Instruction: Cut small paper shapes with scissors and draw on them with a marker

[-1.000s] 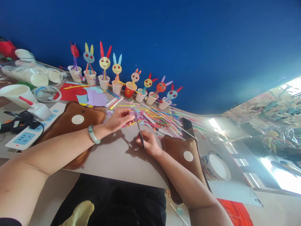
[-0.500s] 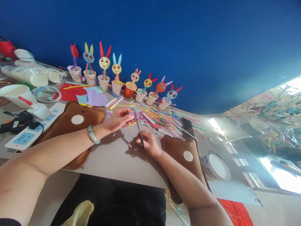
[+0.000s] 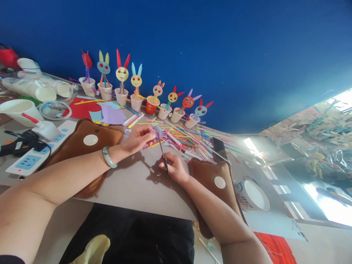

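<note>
Next to nothing has moved

From where I stand, the last second has brought hardly a stir. The left hand (image 3: 140,138) keeps its pinch, thumb against forefinger, on a small, thin light-purple paper piece (image 3: 156,134). The right hand (image 3: 176,167) stays curled around the black handle of a slim pair of dark metal scissors (image 3: 165,160), whose blades point away from the body and reach up to the purple piece at the left fingertips. Whether the blades are parted or closed I can't tell from here, and the paper is too small to show a fresh edge. I'd take the stillness as careful snipping at one spot, with no sign that the piece has been turned or let go.

The paper is held above the pale tabletop (image 3: 132,187), at the near edge of a loose heap of thin, many-coloured sticks and scraps (image 3: 189,143). Nothing around the hands has shifted either. A brown plush cushion with a white round disc (image 3: 78,157) lies under the left forearm, and a second brown plush cushion (image 3: 203,170) lies beside the right wrist. Along the blue wall (image 3: 176,66), the row of long-eared paper figures in cups (image 3: 136,81) stands just as it did.
</note>
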Motion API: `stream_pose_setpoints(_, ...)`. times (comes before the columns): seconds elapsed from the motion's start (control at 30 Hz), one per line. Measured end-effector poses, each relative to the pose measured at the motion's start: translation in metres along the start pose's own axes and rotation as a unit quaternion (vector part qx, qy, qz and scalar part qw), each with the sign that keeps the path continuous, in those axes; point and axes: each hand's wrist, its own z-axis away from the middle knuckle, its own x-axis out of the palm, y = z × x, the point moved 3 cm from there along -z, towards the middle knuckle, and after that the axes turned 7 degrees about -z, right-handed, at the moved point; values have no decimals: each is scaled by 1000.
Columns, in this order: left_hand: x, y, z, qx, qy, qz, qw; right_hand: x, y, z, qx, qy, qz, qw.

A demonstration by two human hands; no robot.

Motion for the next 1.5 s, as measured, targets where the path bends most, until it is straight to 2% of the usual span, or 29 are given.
stream_pose_setpoints(0.7, -2, 1, -1, 14, 3, -31, 999, 0, 2, 1, 4, 1, 10, 1000)
stream_pose_setpoints(1.07, -3, 1, -2, 15, -19, -31, 999, -1, 2, 1, 3, -1, 4, 1000)
stream_pose_setpoints(1.5, -4, 1, -2, 22, 7, -39, 999, -1, 1, 1, 7, 2, 8, 1000)
